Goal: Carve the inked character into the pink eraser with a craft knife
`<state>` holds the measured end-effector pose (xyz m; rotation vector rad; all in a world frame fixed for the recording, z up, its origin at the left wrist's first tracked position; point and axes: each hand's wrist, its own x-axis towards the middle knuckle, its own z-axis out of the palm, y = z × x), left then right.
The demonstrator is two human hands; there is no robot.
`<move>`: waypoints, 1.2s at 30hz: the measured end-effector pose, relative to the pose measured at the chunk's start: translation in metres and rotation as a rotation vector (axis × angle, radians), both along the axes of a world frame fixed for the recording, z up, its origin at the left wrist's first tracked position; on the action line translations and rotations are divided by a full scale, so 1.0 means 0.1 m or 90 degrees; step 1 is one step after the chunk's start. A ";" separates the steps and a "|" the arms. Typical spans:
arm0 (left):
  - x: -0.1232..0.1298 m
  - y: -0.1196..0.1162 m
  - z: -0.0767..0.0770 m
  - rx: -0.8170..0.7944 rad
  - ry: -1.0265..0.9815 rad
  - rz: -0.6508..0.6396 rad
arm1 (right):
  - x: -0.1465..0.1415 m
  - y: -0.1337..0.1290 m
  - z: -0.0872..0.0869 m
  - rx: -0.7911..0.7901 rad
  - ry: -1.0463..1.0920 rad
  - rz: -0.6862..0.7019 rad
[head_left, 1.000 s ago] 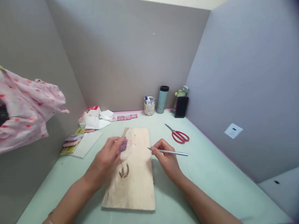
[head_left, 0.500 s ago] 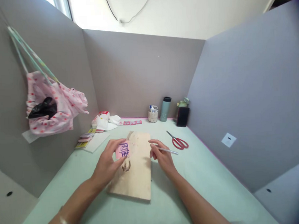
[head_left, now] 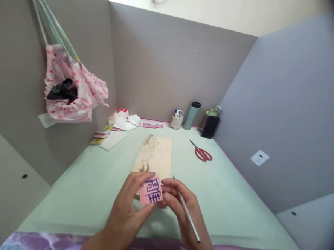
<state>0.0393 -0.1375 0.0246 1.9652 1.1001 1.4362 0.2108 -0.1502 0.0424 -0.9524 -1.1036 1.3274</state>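
Pink paper square (head_left: 150, 191): pinched between left hand (head_left: 129, 210) and right hand (head_left: 180, 207) fingertips, raised above surface (head_left: 88, 190), near wooden board (head_left: 154, 157). Right hand also clamps silver tool (head_left: 188, 214), long axis pointing away.

I see both hands pulled back off the wooden board (head_left: 154, 156): the left hand (head_left: 127, 214) lifts the pink paper (head_left: 150, 192) up, the right hand (head_left: 179, 207) joins it, pen (head_left: 188, 214) now upright
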 end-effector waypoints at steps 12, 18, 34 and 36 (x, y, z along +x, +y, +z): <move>-0.15 -0.14 0.03 0.011 0.090 -0.022 | -0.13 -0.14 -0.21 -0.016 0.026 -0.143; -0.10 -0.14 0.14 0.051 0.056 -0.115 | -0.13 -0.15 -0.25 0.017 -0.055 -0.202; -0.06 -0.05 0.05 0.205 0.131 -0.047 | -0.17 -0.19 -0.17 0.036 -0.077 -0.203; -0.06 -0.05 0.06 0.220 0.143 -0.050 | -0.17 -0.18 -0.18 0.034 -0.084 -0.210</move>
